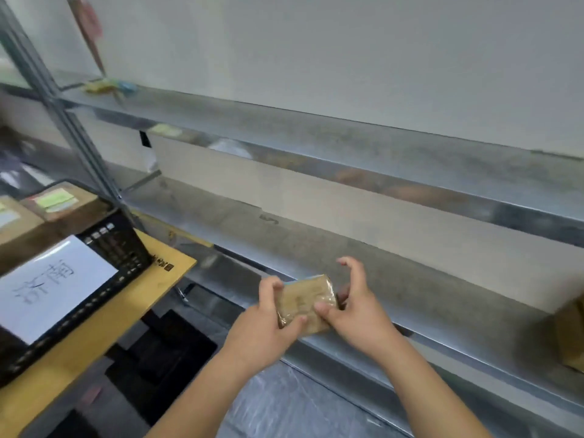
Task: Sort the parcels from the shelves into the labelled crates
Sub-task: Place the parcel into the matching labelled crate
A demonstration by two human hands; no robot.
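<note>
A small brown parcel wrapped in clear tape is held in front of the lower metal shelf. My left hand grips its left side, thumb on top. My right hand holds its right end with thumb and lower fingers, the index finger raised and curled above it. At the left stands a black crate with a white handwritten label on its side. Brown boxes with pale labels lie inside it.
The crate rests on a yellow wooden table. An upper metal shelf runs across, with small yellow and blue items at its left end. Another brown box shows at the right edge. A grey upright post stands at the left.
</note>
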